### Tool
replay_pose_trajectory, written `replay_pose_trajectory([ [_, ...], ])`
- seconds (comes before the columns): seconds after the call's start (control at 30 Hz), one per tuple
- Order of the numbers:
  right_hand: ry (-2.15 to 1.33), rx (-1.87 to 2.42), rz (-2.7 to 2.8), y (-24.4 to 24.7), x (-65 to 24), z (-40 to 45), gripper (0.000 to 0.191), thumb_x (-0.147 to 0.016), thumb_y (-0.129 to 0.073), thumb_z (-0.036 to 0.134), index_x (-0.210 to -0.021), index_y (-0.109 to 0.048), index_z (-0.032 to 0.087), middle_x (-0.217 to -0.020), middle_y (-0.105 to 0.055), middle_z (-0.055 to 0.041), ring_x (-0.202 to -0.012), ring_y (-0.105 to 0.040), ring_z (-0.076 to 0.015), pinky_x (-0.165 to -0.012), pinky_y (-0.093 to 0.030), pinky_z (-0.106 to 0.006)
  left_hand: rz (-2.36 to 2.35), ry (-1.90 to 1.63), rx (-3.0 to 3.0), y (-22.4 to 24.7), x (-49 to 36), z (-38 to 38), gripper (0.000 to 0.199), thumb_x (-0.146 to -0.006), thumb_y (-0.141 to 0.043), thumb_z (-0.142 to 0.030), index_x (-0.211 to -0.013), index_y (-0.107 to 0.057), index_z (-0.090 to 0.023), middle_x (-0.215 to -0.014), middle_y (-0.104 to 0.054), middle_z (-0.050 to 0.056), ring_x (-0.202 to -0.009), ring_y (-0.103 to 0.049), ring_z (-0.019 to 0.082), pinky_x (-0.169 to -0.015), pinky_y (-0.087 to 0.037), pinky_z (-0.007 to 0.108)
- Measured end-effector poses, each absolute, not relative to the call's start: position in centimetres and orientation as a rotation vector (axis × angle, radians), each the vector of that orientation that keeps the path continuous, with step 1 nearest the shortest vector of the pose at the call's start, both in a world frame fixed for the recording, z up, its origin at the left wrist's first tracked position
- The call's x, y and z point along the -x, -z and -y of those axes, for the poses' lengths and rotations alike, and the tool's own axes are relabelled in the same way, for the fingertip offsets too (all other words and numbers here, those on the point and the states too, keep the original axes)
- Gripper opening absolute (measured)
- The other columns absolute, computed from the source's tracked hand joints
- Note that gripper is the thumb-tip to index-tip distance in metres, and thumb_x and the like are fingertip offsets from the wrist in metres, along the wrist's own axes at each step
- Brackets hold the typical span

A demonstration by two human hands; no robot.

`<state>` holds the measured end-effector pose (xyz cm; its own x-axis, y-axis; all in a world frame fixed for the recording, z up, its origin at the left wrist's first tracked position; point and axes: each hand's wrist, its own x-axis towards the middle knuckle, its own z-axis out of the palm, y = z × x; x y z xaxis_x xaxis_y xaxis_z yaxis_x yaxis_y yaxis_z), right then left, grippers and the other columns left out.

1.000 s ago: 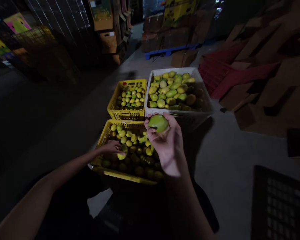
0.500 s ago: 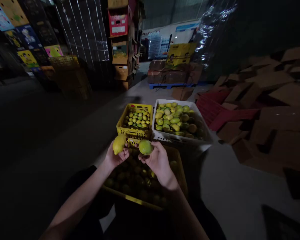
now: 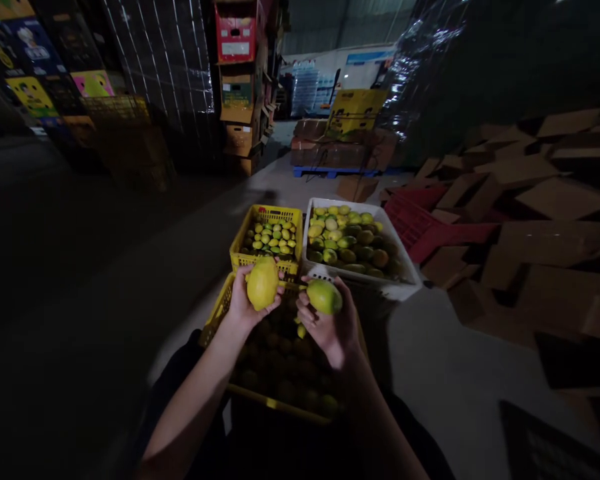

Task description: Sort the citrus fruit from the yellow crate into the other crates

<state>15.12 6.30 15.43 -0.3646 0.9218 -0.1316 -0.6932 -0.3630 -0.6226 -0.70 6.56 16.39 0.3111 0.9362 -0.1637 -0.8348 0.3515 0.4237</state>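
My left hand [image 3: 243, 303] is closed around a yellow lemon [image 3: 263, 284], its fingertips showing at the fruit's right side. A greener lemon [image 3: 325, 297] lies in my right hand [image 3: 333, 327], with the fingers curled under and beside it. Both hands are above a large yellow crate [image 3: 275, 403] of shadowed fruit. Beyond them stand a smaller yellow crate [image 3: 237, 248] with yellow and green fruit and, to its right, a white crate [image 3: 405, 288] filled with larger yellow-green fruit.
Flattened cardboard boxes [image 3: 545, 240] and a red crate [image 3: 415, 227] lie at the right. Stacked cartons [image 3: 237, 93] stand at the back, beside a blue pallet [image 3: 330, 171] bearing boxes. A low stack [image 3: 135, 147] stands in shadow at the left.
Both hands have shifted right with their lemons. The left one has come up closer to the view, and both fruits are turned differently. The camera view has moved slightly.
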Motion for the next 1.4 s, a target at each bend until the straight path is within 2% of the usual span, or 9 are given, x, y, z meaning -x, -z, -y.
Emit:
replay_pose_trajectory([
  [0.1, -1.897, 0.551, 0.584, -15.1, -15.3, -6.7, 0.041, -0.075, -0.056, 0.053, -0.084, -0.068, 0.015, -0.061, -0.061, -0.0030, -0.043, -0.043, -0.0088, -0.042, -0.038, -0.021, -0.412, -1.153, -0.399, -16.3, 0.6, -6.4, 0.037, -0.079, -0.042, -0.045, -0.087, -0.063, -0.016, -0.068, -0.060, 0.007, -0.044, -0.053, 0.014, -0.035, -0.040, 0.023],
  [0.2, -1.851, 0.516, 0.581, -14.8, -14.9, -6.9, 0.032, -0.075, -0.061, 0.048, -0.081, -0.066, 0.017, -0.067, -0.062, -0.0007, -0.046, -0.044, -0.0078, -0.046, -0.041, -0.021, -0.375, -1.089, -0.513, -16.0, 0.4, -6.3, 0.036, -0.077, -0.042, -0.046, -0.081, -0.062, -0.016, -0.062, -0.058, 0.007, -0.039, -0.051, 0.015, -0.031, -0.037, 0.024],
  [0.3, -1.820, 0.515, 0.592, -14.3, -14.6, -6.9, 0.027, -0.069, -0.070, 0.042, -0.084, -0.065, 0.020, -0.078, -0.066, -0.0006, -0.059, -0.055, -0.0117, -0.053, -0.047, -0.023, -0.335, -1.075, -0.538, -15.8, 0.4, -6.3, 0.034, -0.077, -0.044, -0.044, -0.083, -0.063, -0.016, -0.064, -0.059, 0.007, -0.042, -0.052, 0.015, -0.033, -0.037, 0.023],
  [0.43, -1.730, 0.601, 0.571, -13.8, -14.4, -6.9, 0.036, -0.063, -0.078, 0.040, -0.090, -0.065, 0.021, -0.091, -0.070, -0.0025, -0.079, -0.063, -0.0158, -0.065, -0.052, -0.026, -0.352, -1.128, -0.355, -15.9, 0.8, -6.4, 0.032, -0.081, -0.046, -0.041, -0.092, -0.063, -0.016, -0.073, -0.063, 0.007, -0.051, -0.057, 0.014, -0.041, -0.045, 0.022],
  [0.6, -1.762, 0.709, 0.480, -14.0, -14.4, -7.2, 0.037, -0.066, -0.070, 0.058, -0.071, -0.062, 0.022, -0.061, -0.064, 0.0018, -0.053, -0.055, -0.0112, -0.050, -0.047, -0.023, -0.501, -1.253, 0.103, -14.9, 1.2, -7.6, 0.028, -0.087, -0.044, -0.034, -0.098, -0.060, -0.014, -0.076, -0.066, 0.005, -0.063, -0.063, 0.012, -0.057, -0.053, 0.019],
  [0.77, -1.815, 0.779, 0.665, -13.9, -13.8, -7.3, 0.038, -0.074, -0.060, 0.057, -0.068, -0.061, 0.019, -0.057, -0.063, -0.0019, -0.037, -0.038, -0.0077, -0.039, -0.031, -0.022, -0.698, -1.356, 0.278, -13.4, 1.1, -8.5, 0.022, -0.090, -0.041, -0.031, -0.093, -0.058, -0.016, -0.069, -0.065, 0.003, -0.063, -0.063, 0.013, -0.062, -0.055, 0.023],
  [1.0, -1.806, 0.791, 0.657, -13.8, -13.2, -7.2, 0.028, -0.077, -0.059, 0.045, -0.070, -0.061, 0.019, -0.058, -0.063, -0.0021, -0.038, -0.040, -0.0084, -0.039, -0.026, -0.021, -0.711, -1.415, 0.132, -13.6, 1.0, -8.3, 0.018, -0.085, -0.050, -0.032, -0.090, -0.059, -0.018, -0.069, -0.065, 0.001, -0.059, -0.062, 0.014, -0.058, -0.052, 0.027],
  [1.23, -1.759, 0.781, 0.651, -14.0, -12.9, -7.2, 0.028, -0.075, -0.064, 0.047, -0.076, -0.066, 0.019, -0.066, -0.065, -0.0019, -0.048, -0.046, -0.0100, -0.040, -0.030, -0.021, -0.602, -1.293, 0.082, -14.4, 0.2, -8.1, 0.033, -0.093, -0.032, -0.024, -0.085, -0.062, -0.011, -0.068, -0.066, 0.008, -0.060, -0.064, 0.015, -0.057, -0.052, 0.025],
  [1.4, -1.665, 0.779, 0.598, -13.7, -12.6, -7.5, 0.027, -0.068, -0.072, 0.045, -0.069, -0.062, 0.021, -0.063, -0.060, 0.0018, -0.050, -0.043, -0.0101, -0.039, -0.031, -0.021, -0.592, -1.353, -0.012, -14.8, -0.1, -7.6, 0.027, -0.086, -0.047, -0.035, -0.081, -0.063, -0.013, -0.064, -0.066, 0.004, -0.055, -0.062, 0.015, -0.055, -0.052, 0.027],
])
